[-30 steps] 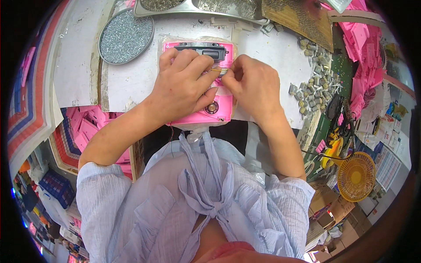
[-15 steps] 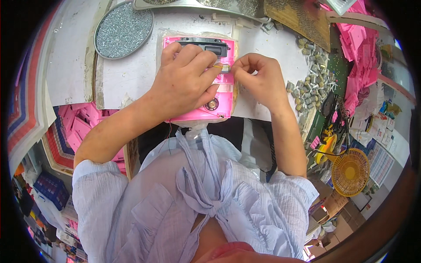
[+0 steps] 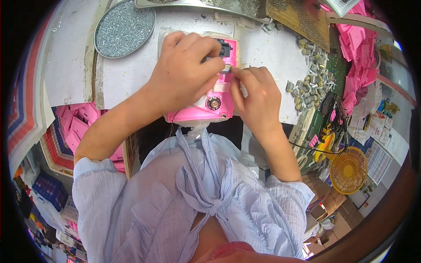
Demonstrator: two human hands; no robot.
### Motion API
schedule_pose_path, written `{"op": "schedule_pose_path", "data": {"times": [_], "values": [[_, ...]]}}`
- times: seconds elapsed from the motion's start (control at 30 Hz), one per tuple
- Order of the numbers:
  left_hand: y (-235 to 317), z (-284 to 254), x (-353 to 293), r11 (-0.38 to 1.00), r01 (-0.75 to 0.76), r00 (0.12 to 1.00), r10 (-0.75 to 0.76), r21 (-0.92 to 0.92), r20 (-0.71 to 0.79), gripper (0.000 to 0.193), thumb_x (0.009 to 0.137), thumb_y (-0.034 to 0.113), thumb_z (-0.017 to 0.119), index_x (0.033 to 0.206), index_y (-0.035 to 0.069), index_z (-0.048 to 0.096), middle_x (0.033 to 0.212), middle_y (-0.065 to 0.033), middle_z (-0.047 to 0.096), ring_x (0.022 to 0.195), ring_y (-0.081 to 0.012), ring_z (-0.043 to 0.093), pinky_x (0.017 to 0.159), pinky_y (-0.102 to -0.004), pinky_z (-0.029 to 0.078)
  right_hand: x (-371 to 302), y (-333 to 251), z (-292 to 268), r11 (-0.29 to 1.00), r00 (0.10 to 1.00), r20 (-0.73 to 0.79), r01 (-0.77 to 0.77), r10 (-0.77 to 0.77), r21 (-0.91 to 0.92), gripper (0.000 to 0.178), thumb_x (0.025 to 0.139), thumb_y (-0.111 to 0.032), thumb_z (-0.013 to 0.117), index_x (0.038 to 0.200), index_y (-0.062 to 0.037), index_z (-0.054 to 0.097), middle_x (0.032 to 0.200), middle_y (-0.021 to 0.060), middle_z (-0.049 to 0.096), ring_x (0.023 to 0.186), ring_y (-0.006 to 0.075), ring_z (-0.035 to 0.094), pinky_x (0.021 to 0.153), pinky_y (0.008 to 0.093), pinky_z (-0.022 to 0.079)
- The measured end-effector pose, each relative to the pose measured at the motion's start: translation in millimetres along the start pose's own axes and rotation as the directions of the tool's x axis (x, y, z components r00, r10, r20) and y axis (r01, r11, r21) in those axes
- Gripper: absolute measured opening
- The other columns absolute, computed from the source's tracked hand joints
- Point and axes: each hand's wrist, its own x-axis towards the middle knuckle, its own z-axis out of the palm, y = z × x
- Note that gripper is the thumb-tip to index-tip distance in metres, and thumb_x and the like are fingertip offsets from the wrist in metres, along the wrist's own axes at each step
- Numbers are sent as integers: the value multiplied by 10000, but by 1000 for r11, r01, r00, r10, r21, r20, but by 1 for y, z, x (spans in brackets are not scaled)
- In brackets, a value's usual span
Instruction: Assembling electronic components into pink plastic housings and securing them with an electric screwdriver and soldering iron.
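Note:
A pink plastic housing (image 3: 224, 111) lies open side up in front of me, a black part (image 3: 224, 48) across its far end and a round dark-rimmed piece (image 3: 213, 103) near its front. My left hand (image 3: 188, 65) reaches over the housing's left half, fingers curled and closed; what they pinch is hidden. From the right, my right hand (image 3: 259, 98) brings thumb and forefinger to a small silver-and-white part (image 3: 226, 68) at the housing's right side. Its index fingertip touches or nearly touches that part. Thin wires (image 3: 175, 116) trail over the front left edge.
At the far left stands a round metal tray (image 3: 125, 30) of screws. A larger metal tray (image 3: 210, 4) and a brown board (image 3: 302, 22) lie along the back. Several small motors (image 3: 312, 83) are heaped at right, beside pink pieces (image 3: 357, 52). A yellow basket (image 3: 348, 171) is farther right.
The yellow strand stretched between my hands is no longer visible. My right hand has turned, its fingers now pointing more toward the silver part. My left hand has shifted slightly up.

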Motion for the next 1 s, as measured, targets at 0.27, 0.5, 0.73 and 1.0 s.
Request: {"op": "schedule_pose_path", "data": {"times": [0.27,0.5,0.73,1.0], "values": [[-22,9,33,986,-163,984,166,-43,70,165,735,130,741,865,83,650,1075,-83,625,1000,-281,591,924,-453,425,-5,27,-11,909,982,141,-171,126,379,241,835,-124,715,1054,-27,743,915,143,718,855,323,662,771,434,543],[-9,4,68,958,-286,924,269,27,271,121,769,146,666,865,74,649,1120,-100,610,1047,-281,575,958,-437,425,32,215,-81,857,823,-239,-483,515,183,275,871,-216,689,1067,-50,785,967,175,776,883,298,762,824,379,580],[0,1,94,931,-353,870,291,89,399,135,789,163,624,870,55,642,1126,-114,603,1052,-260,571,969,-421,428,103,438,-125,518,687,-646,-706,332,-483,522,878,-360,703,1306,-70,629,1155,219,692,1122,376,653,922,488,540],[-8,-23,66,995,-91,940,95,-27,327,376,648,143,852,928,84,608,1155,-122,571,960,-321,554,868,-442,458,148,530,-149,383,684,-528,-724,503,-573,386,1003,-351,521,1051,-67,777,1103,191,761,1038,393,737,876,519,586]]}}
